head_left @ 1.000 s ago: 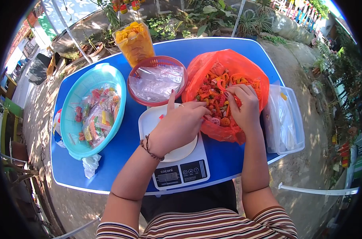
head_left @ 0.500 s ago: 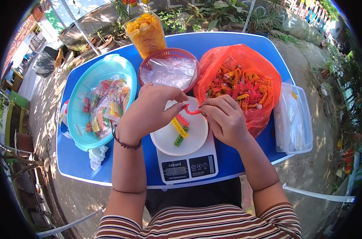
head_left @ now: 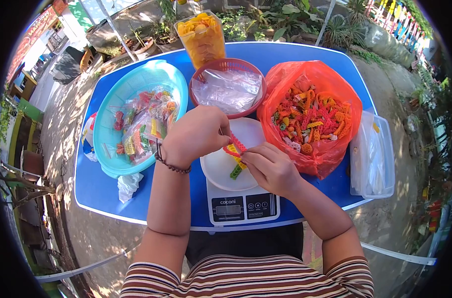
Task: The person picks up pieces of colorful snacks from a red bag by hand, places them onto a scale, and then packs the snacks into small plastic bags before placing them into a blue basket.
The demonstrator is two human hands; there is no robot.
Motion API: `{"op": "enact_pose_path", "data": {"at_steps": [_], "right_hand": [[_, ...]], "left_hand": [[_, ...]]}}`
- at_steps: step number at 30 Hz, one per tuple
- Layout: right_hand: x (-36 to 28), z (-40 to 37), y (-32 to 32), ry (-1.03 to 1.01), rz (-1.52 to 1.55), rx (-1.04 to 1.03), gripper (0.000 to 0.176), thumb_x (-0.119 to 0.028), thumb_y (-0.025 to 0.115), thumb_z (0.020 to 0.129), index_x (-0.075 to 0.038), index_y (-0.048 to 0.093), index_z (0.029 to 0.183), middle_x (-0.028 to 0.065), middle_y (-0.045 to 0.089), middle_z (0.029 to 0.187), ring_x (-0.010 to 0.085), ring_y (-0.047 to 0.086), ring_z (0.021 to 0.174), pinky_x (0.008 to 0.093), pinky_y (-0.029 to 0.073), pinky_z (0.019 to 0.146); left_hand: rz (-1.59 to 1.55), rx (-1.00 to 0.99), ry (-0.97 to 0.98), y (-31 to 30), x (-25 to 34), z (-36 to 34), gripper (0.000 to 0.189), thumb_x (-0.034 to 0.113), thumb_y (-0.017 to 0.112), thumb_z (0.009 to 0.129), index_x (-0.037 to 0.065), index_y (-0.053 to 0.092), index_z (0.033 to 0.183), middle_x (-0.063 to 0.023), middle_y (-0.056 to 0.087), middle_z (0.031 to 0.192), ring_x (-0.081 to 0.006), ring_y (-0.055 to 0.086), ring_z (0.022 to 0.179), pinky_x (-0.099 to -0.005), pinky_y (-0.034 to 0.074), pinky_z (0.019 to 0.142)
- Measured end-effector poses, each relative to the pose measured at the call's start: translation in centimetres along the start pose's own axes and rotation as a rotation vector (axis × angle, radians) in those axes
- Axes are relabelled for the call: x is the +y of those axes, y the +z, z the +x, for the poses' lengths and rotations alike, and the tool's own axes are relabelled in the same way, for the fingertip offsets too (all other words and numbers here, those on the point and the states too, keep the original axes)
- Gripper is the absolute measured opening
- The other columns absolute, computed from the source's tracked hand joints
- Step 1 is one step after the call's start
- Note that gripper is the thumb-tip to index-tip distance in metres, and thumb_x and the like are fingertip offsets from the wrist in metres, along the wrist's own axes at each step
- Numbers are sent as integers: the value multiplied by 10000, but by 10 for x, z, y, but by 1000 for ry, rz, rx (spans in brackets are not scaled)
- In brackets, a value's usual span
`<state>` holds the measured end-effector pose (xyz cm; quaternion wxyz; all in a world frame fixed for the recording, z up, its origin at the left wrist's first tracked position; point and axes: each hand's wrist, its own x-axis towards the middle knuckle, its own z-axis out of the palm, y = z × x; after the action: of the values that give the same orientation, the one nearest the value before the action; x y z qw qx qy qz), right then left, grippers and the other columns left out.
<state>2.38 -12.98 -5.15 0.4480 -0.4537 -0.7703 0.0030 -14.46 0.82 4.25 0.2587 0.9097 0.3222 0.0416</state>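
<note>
Over the round white plate [head_left: 217,171] of a kitchen scale [head_left: 243,215], both hands hold a thin red crinkled snack strip [head_left: 230,152]. The fingertips of my left hand [head_left: 198,133] pinch its left end, partly hidden behind the hand. My right hand [head_left: 271,168] pinches the other end between thumb and fingers. Close beneath the hands are a pink-red ridged strip [head_left: 238,143], a yellow strip [head_left: 233,149] and a green strip [head_left: 236,171]. Right of my right hand stands an open red plastic bag [head_left: 321,163] full of red, orange and yellow snack pieces [head_left: 313,116].
A turquoise basket [head_left: 104,149] with filled clear packets [head_left: 141,131] is at left, near a crumpled plastic bag [head_left: 129,186]. Behind the scale, a red basket [head_left: 258,102] holds clear bags. Farther back stands a container of yellow chips [head_left: 203,44]. A clear box [head_left: 372,171] lies right.
My hands have come closer together and lower over the plate, with the red strip still between them. The whole view has shifted, so the table's things appear farther right.
</note>
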Motion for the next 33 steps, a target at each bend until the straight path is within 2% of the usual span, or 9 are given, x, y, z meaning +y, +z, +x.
{"op": "enact_pose_path", "data": {"at_steps": [6,12,15,17,20,23,24,27,33], "right_hand": [[3,1,-2,17,44,-13,225,30,722,807,46,669,1026,155,685,973,310,674,845,377,562,748],[5,4,-3,32,34,17,186,78,701,816,63,671,999,180,690,950,324,683,831,375,560,744],[6,7,-4,54,1,17,191,77,691,819,62,670,1008,183,688,962,330,682,850,381,557,767],[9,13,-4,67,-31,11,196,82,677,818,60,671,1013,188,688,979,335,683,873,388,556,786],[13,32,0,122,-104,11,212,45,667,825,35,681,1036,189,685,1045,350,666,980,421,535,863],[24,52,1,103,-276,-92,297,-85,713,822,-26,670,1110,143,656,1219,329,597,1149,442,468,984],[25,57,2,182,-277,-124,366,-165,730,825,-44,657,1162,144,613,1333,325,534,1262,461,376,1070],[35,57,14,331,-353,-150,397,-198,729,836,-44,646,1192,145,572,1403,319,512,1302,466,336,1091],[43,46,21,292,-346,-57,380,-172,706,858,-26,650,1205,144,639,1316,316,541,1281,455,324,1088]], "left_hand": [[-70,40,-94,-2,-8,0,151,144,710,774,39,785,853,-165,736,851,-329,721,818,-404,575,774],[-47,280,19,3,-13,10,171,115,645,835,13,770,893,-188,728,871,-352,709,846,-426,563,806],[-50,303,111,9,-17,16,180,102,622,849,-1,760,900,-197,724,884,-365,702,866,-440,555,819],[-58,276,79,11,-14,17,181,104,621,850,-3,757,901,-201,722,889,-367,701,875,-444,555,821],[-44,257,64,14,-19,19,191,140,657,852,5,754,946,-187,731,873,-334,720,847,-404,563,786],[-38,249,60,12,-22,17,208,158,672,856,8,748,979,-176,739,869,-317,730,833,-384,570,774],[-40,245,57,12,-23,17,211,158,671,857,6,745,985,-175,740,872,-317,731,835,-384,571,777],[-57,235,47,12,-29,17,220,165,665,869,6,737,1002,-169,744,882,-317,731,849,-394,573,791],[-51,229,46,8,-26,11,218,189,647,901,9,733,989,-168,744,884,-320,729,878,-407,571,806]]}}
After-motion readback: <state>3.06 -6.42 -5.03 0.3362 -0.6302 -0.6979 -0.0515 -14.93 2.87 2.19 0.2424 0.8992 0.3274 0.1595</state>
